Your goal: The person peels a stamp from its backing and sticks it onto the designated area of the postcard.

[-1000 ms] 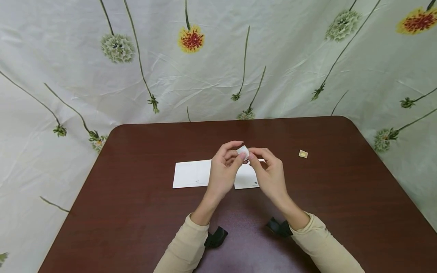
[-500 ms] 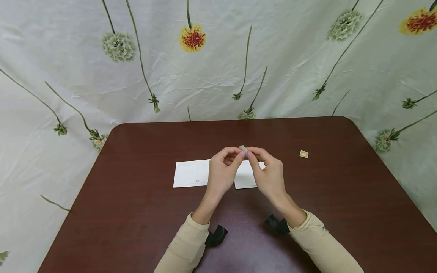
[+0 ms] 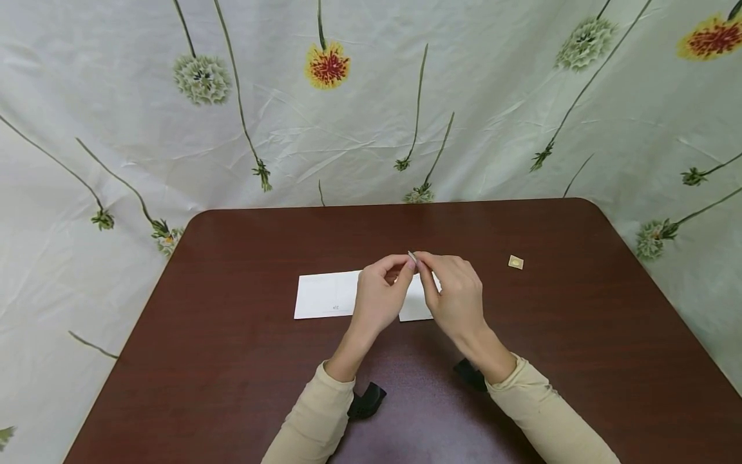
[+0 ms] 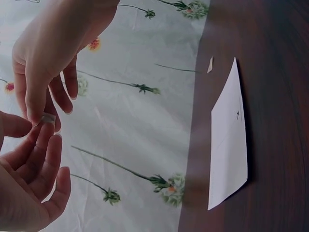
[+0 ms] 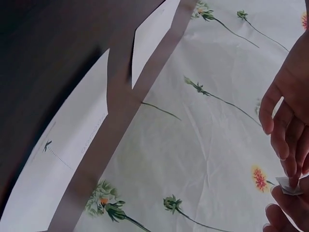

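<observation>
Over the middle of the table, my left hand (image 3: 377, 293) and right hand (image 3: 458, 290) meet at the fingertips. Both pinch a small white paper square (image 3: 412, 256) between thumbs and fingers, seen nearly edge-on from the head. The left wrist view shows the paper square (image 4: 48, 117) as a pale bent strip; in the right wrist view the paper (image 5: 288, 187) looks creased, partly hidden by fingers. Below the hands lie two white paper rectangles, the left sheet (image 3: 326, 296) and the right sheet (image 3: 415, 303), which bears a small dark mark and is partly covered by the right hand.
A small yellowish square (image 3: 516, 262) with a round print lies on the table at the right. The dark brown table (image 3: 232, 361) ends at a flowered white cloth (image 3: 371, 129) behind. A black wrist band (image 3: 368, 401) shows beneath the left sleeve.
The paper square has turned from showing its white face to nearly edge-on. My right hand has shifted slightly left and rolled over, its fingers closer to the left ones.
</observation>
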Demonstrator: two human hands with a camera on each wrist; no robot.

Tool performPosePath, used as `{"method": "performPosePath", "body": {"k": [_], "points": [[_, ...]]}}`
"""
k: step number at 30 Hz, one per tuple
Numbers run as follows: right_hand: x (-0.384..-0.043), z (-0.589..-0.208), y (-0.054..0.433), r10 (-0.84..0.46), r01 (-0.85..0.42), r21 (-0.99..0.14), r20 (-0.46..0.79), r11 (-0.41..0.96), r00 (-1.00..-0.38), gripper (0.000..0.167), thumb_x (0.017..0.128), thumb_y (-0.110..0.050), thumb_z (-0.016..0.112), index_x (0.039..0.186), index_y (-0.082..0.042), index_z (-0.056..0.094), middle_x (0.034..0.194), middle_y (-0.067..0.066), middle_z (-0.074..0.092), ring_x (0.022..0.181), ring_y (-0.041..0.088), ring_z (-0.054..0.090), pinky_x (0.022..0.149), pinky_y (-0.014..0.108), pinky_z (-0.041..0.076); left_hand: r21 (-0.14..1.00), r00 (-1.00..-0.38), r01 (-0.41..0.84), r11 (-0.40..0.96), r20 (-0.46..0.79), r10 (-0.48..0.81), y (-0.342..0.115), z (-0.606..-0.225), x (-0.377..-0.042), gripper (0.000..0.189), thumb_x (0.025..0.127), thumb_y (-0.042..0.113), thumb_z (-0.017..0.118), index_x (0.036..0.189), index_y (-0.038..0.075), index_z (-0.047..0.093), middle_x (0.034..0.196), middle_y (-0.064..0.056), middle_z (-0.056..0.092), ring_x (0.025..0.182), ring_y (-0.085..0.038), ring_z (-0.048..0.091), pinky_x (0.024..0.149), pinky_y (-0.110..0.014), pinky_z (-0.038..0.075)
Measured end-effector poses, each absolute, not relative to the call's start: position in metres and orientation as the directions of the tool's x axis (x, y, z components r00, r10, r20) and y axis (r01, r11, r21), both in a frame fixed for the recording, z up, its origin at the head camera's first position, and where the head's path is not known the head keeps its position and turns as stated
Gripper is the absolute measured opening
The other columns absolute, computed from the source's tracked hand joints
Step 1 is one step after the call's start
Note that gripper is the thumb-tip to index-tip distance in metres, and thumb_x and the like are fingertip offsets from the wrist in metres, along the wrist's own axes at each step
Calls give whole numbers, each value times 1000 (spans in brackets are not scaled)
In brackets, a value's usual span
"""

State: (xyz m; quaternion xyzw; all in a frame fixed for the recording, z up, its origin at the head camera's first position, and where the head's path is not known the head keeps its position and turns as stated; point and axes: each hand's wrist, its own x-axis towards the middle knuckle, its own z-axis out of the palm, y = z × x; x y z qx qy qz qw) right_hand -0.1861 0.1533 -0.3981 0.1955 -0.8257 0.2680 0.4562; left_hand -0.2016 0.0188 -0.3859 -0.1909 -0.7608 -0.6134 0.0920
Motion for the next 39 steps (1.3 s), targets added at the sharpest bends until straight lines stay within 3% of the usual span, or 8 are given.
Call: {"method": "performPosePath", "body": {"k": [7,12,18,27,39], "points": [[-188,-399,155,-154,-584,-144,890,799,-430,15,94,-10,59,98,-1,70,88,10,69,78,30,61,64,41,48,896,-913,400,194,370,173,19,-384,-201,15,91,9,62,96,0,72,87,-7,72,77,-16,68,66,-28,51],[-189,-399,157,-230,-615,-52,899,787,-372,21,97,-11,54,101,2,69,99,13,68,89,32,61,72,42,50,895,-911,403,189,374,173,18,-385,-202,13,91,5,61,95,-2,71,86,-8,71,76,-19,68,66,-28,52],[-193,-395,163,-314,-651,22,888,759,-336,19,97,-8,53,102,3,68,100,14,67,94,33,60,80,42,48,912,-912,387,137,357,201,18,-385,-202,13,92,4,60,96,-4,69,88,-12,71,78,-22,68,69,-31,54],[-196,-391,171,-328,-704,12,890,710,-316,19,97,-10,55,99,2,69,101,13,68,95,34,60,84,42,47,938,-904,346,19,328,273,16,-390,-206,15,96,6,57,101,-5,66,94,-14,69,86,-26,67,76,-33,53],[-199,-388,175,-340,-728,57,908,683,-247,15,94,-9,60,99,2,69,98,11,70,84,31,61,75,41,48,940,-891,337,-47,335,307,18,-392,-207,17,97,7,56,104,-6,64,96,-17,68,88,-37,64,79,-33,52]]}}
